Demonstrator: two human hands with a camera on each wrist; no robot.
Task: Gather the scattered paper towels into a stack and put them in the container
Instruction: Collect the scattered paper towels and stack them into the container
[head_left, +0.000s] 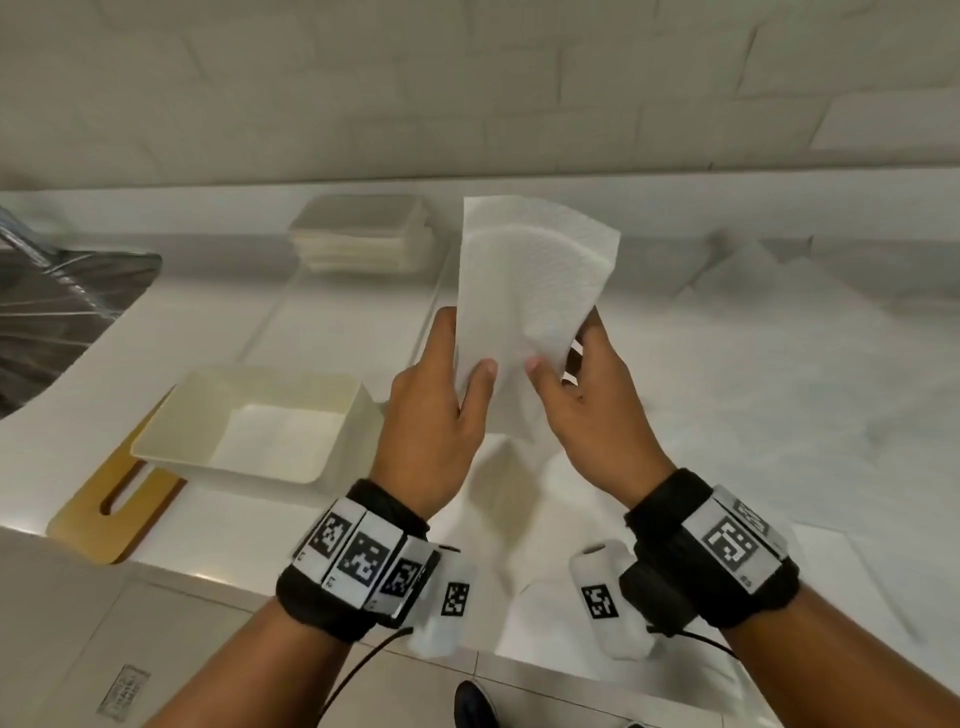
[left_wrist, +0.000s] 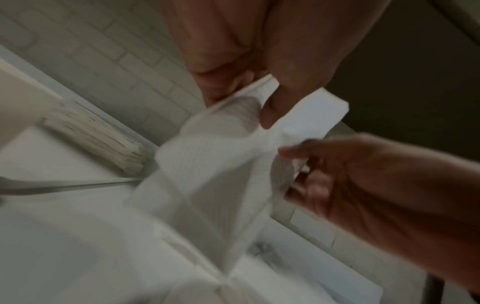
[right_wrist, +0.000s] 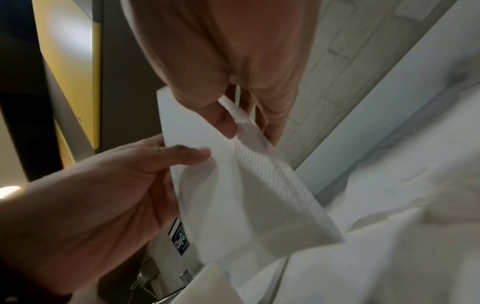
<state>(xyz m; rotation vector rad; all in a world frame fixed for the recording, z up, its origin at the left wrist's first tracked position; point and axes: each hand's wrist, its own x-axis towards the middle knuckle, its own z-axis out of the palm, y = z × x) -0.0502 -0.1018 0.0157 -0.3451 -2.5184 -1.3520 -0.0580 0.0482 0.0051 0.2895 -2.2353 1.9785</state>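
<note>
Both hands hold a small stack of white paper towels upright above the counter. My left hand pinches its left edge, thumb in front. My right hand pinches the right edge the same way. The left wrist view shows the stack between thumb and fingers, and the right wrist view shows the towels too. A cream rectangular container stands to the left with a white towel flat in its bottom. More loose towels lie spread over the counter at the right and under my hands.
A yellow wooden board lies under the container's near corner. A stack of pale trays sits by the tiled wall. A dark wire rack fills the far left. The counter edge runs below my wrists.
</note>
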